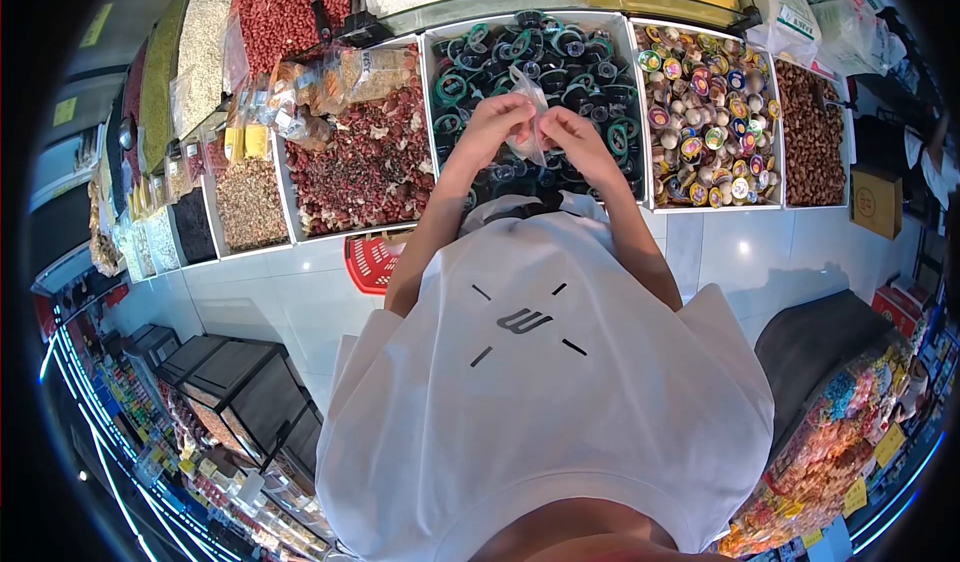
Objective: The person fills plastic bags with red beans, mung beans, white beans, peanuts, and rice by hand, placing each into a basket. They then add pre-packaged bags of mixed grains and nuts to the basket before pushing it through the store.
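A small clear plastic bag (530, 137) hangs between my two hands, above a white-edged bin of dark packages with green rings (470, 62). My left hand (492, 130) is closed, its fingertips pinching the bag's left side. On the other side, the fingers of my right hand (578, 144) are bent and pressed together on the bag's right edge. Whatever the bag may contain is too small to make out. The bag partly covers the dark packages beneath it.
Right of that bin are round, colourful lidded cups (710, 122) and brown nuts (812, 137). To the left lie dark red dried pieces (350, 177) with packets on top. A scoop (316, 7) rests in red peanuts behind. A red basket (370, 262) stands below the bins' front edge.
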Motion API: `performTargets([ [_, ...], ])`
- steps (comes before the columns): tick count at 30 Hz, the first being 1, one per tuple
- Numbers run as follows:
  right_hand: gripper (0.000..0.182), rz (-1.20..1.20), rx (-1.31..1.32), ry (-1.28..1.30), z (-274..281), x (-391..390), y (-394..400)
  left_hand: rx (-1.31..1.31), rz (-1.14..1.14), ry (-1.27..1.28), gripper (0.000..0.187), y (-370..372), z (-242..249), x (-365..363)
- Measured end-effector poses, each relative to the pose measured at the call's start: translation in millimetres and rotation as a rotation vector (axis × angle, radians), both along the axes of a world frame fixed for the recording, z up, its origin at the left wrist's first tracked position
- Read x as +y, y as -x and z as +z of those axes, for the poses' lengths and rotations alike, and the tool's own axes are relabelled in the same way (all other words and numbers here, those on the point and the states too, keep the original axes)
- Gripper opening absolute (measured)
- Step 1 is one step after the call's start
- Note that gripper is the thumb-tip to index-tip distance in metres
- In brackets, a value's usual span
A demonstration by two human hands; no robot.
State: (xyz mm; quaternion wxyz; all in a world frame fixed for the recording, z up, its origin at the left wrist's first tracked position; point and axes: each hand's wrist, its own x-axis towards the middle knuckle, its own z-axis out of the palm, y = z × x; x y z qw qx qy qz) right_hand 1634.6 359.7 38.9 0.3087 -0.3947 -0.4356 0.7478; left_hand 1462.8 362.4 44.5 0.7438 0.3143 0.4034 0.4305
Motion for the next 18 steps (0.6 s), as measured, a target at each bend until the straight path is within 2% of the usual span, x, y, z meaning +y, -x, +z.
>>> performTargets([
  [2,0.023,-0.03,-0.099,-0.241,4,1,1,0.166,-0.055,-0.03,0.012,-2,6,0],
  [3,0.023,-0.03,-0.099,-0.241,7,3,0,0.166,-0.056,-0.03,0.012,-1,6,0],
  [5,0.02,0.064,-0.309,-0.376,16,8,-1,0.221,-0.116,-0.088,0.011,0,6,2],
  [8,0.019,0.116,-0.381,-0.468,34,12,-1,0.243,-0.141,-0.106,0.011,-1,7,3],
  [12,0.016,0.095,-0.442,-0.529,23,12,9,0.307,-0.138,-0.095,0.013,-4,9,4],
  [14,0.016,-0.025,-0.048,-0.217,2,13,14,0.26,-0.131,-0.1,0.012,-1,4,4],
  [15,0.016,-0.027,-0.048,-0.218,-7,12,15,0.261,-0.132,-0.101,0.012,0,1,4],
  [18,0.02,-0.403,0.477,0.204,-10,14,12,-0.015,0.108,0.033,0.011,11,-6,9],
])
